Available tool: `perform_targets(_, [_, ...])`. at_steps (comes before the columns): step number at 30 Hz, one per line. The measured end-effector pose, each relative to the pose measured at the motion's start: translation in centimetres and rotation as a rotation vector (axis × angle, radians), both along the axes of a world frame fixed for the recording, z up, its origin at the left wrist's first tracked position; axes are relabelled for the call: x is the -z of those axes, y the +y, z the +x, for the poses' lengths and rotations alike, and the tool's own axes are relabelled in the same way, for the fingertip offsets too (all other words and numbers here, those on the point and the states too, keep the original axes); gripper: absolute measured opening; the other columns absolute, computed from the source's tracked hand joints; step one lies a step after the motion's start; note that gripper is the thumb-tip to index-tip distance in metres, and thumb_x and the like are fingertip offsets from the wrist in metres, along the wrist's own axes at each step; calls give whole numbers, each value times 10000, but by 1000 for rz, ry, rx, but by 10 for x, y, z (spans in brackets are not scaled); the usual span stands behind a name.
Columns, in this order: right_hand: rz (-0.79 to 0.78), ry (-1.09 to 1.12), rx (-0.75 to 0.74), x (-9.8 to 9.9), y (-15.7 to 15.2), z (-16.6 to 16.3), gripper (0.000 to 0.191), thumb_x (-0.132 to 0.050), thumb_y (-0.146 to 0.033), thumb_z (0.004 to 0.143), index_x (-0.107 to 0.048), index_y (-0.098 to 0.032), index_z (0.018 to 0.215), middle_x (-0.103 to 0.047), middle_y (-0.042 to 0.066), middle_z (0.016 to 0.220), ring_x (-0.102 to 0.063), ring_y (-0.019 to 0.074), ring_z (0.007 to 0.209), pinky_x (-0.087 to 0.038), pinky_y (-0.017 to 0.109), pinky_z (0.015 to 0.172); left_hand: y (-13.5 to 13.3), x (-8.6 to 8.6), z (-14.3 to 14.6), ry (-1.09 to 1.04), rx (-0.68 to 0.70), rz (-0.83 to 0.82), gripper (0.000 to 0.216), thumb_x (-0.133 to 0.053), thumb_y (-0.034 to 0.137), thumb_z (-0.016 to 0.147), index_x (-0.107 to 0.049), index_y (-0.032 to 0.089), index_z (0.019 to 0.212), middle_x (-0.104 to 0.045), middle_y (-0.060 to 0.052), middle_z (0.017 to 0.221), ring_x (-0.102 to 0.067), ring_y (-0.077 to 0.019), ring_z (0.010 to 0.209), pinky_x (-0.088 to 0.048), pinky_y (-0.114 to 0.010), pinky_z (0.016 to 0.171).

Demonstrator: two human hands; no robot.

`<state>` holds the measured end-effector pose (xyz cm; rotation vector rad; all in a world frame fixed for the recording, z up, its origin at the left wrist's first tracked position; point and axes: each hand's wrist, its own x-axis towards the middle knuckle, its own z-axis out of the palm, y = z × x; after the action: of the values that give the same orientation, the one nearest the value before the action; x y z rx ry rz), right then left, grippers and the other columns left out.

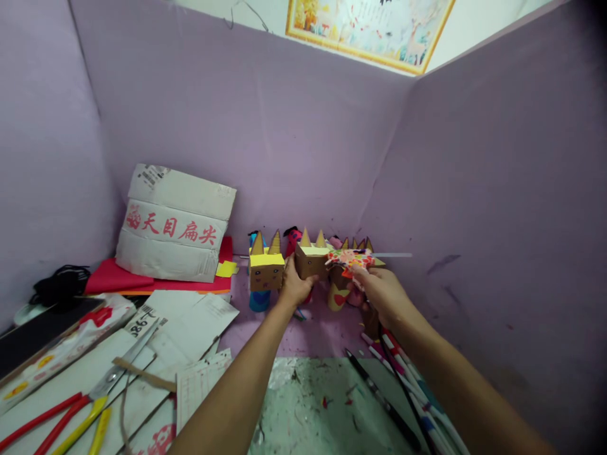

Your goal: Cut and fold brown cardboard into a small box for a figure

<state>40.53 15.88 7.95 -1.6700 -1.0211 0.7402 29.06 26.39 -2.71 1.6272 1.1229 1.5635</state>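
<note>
Left hand point(296, 287) part-closed around eared cardboard box point(309, 260), probably steadying it before purple wall point(303, 139); right hand point(378, 289) wrapped round floral glue gun point(351, 259), front end at box's side, apparently for aim.

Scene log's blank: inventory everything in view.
Box-headed figures: 3+, brown, centre
Glue gun: 1, floral, centre
Scissors: 1, red-yellow, lower left
Lettered cardboard: 1, white, left
Cardboard sheets: several, white, lower left
Paper: 1+, red, left
Cord bundle: 1, black, left
Striped tubes: several, multicoloured, lower right
Pen-like tool: 1, black, front
Framed picture: 1, yellow, top
Panels: 3, purple, surrounding
Table: 1, pale, front
Left hand: 1, bare, centre
Right hand: 1, bare, centre
</note>
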Motion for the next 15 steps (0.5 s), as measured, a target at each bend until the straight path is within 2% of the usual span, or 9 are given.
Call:
perform_targets(4, [61, -42, 17, 0, 3, 4, 245, -482, -296, 805, -497, -171, 594, -517, -23, 454, -398, 71, 300, -307, 180, 297, 2, 0, 0, 15, 2, -5, 773, -777, 171, 575, -426, 139, 1262, -494, -141, 1245, -431, -284, 1214, -335, -393, 1014])
perform_targets(9, [43, -103, -21, 7, 15, -2, 258, -502, -329, 792, -512, -162, 595, -545, -3, 460, -401, 74, 280, -314, 194, 298, 3, -1, 1, 31, -8, -19, 766, -770, 127, 561, -432, 134, 1248, -490, -145, 1235, -458, -286, 1183, -352, -396, 1000])
perform_targets(15, [9, -230, -26, 2, 2, 10, 276, -552, -354, 753, -533, -166, 552, -500, -8, 381, -422, 95, 289, -283, 192, 303, 0, -1, 1, 48, 6, 19, 754, -759, 133, 579, -426, 146, 1254, -506, -135, 1219, -465, -276, 1174, -365, -388, 990])
